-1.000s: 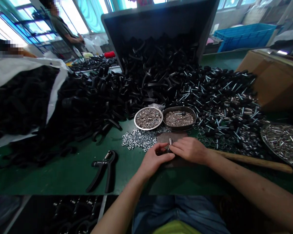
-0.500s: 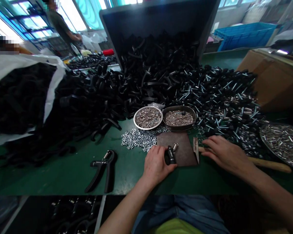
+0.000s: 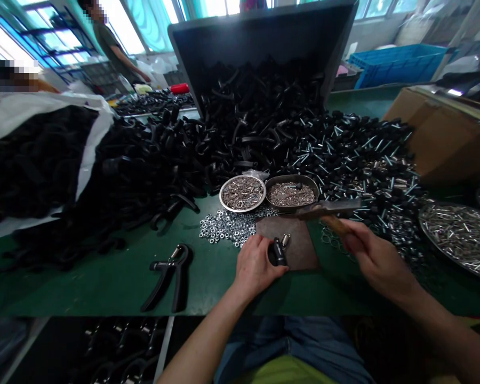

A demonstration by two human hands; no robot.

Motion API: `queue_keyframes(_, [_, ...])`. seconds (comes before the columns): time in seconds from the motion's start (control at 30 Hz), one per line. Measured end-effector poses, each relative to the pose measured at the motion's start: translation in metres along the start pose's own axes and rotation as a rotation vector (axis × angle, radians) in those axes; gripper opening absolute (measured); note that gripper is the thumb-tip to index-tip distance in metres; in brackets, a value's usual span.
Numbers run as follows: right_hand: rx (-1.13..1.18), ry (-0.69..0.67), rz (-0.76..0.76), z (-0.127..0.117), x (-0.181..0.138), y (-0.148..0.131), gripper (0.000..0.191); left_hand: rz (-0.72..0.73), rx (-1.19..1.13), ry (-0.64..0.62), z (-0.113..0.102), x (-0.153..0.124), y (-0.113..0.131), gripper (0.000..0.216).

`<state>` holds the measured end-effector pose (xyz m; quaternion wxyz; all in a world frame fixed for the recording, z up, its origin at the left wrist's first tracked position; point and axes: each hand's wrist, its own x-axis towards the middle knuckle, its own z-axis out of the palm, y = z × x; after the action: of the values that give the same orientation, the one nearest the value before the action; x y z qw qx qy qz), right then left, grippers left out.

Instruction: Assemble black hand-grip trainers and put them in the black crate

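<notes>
My left hand grips a black hand grip strengthener and holds it down on a dark metal plate; its coil spring sticks up beside my fingers. Wrapped round the wooden handle of a hammer, my right hand holds it raised to the right of the plate, the metal head above the plate's far right corner. Another hand grip strengthener, with its spring fitted, lies to the left on the green table.
Beyond the plate sit a round bowl and an oval tin of small metal parts, with loose nuts in front. Black handles heap at left, screws at right. A cardboard box stands far right. Two people are in the background.
My right hand has closed on the hammer and lifted it from the table, its head now over the plate's far edge. My left hand stays on the strengthener, nearly unmoved.
</notes>
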<state>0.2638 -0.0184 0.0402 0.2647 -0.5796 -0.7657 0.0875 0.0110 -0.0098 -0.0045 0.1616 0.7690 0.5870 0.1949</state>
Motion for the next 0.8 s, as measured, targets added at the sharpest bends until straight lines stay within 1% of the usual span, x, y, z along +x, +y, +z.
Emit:
queue_keyframes(0.07, [0.068, 0.021, -0.051, 0.004, 0.004, -0.018, 0.037, -0.006, 0.0, -0.003, -0.001, 0.0, 0.001, 0.054])
queue_keyframes(0.1, [0.047, -0.014, -0.082, 0.008, 0.006, -0.024, 0.036, -0.007, 0.001, -0.005, -0.001, 0.001, 0.001, 0.054])
queue_keyframes(0.2, [-0.083, -0.221, -0.169, 0.016, 0.009, -0.035, 0.032, -0.017, 0.007, -0.001, 0.0, 0.001, 0.001, 0.056])
queue_keyframes(0.23, [-0.104, -0.244, -0.178, 0.016, 0.01, -0.037, 0.031, -0.02, 0.008, -0.001, 0.0, 0.001, 0.0, 0.057])
queue_keyframes(0.27, [-0.097, -0.221, -0.176, 0.014, 0.01, -0.039, 0.032, -0.022, 0.009, -0.001, 0.001, 0.0, 0.0, 0.057])
queue_keyframes(0.37, [0.026, 0.015, -0.139, 0.007, 0.01, -0.044, 0.036, -0.023, 0.011, 0.0, 0.002, 0.0, -0.001, 0.057])
queue_keyframes(0.4, [0.048, 0.042, -0.14, 0.008, 0.009, -0.044, 0.036, -0.022, 0.01, 0.0, 0.002, 0.0, -0.001, 0.057])
queue_keyframes(0.43, [0.036, 0.019, -0.144, 0.011, 0.008, -0.043, 0.036, -0.021, 0.007, -0.002, 0.002, 0.0, -0.001, 0.057])
queue_keyframes(0.53, [-0.125, -0.211, -0.159, 0.027, 0.001, -0.031, 0.032, -0.023, 0.0, -0.009, 0.001, 0.0, 0.0, 0.054])
queue_keyframes(0.57, [-0.183, -0.244, -0.148, 0.032, -0.002, -0.024, 0.033, -0.023, -0.001, -0.009, 0.001, 0.0, 0.0, 0.053])
queue_keyframes(0.6, [-0.232, -0.233, -0.132, 0.036, -0.006, -0.016, 0.034, -0.023, -0.001, -0.006, 0.001, 0.0, 0.0, 0.053])
queue_keyframes(0.67, [-0.314, -0.143, -0.12, 0.039, -0.016, 0.004, 0.036, -0.024, -0.007, 0.0, 0.0, 0.0, 0.0, 0.054])
queue_keyframes(0.73, [-0.414, -0.055, -0.126, 0.037, -0.027, 0.028, 0.037, -0.042, -0.033, 0.009, 0.0, 0.0, 0.0, 0.055])
queue_keyframes(0.8, [-0.524, -0.018, -0.137, 0.034, -0.035, 0.049, 0.036, -0.096, -0.101, 0.032, -0.001, 0.0, 0.001, 0.055])
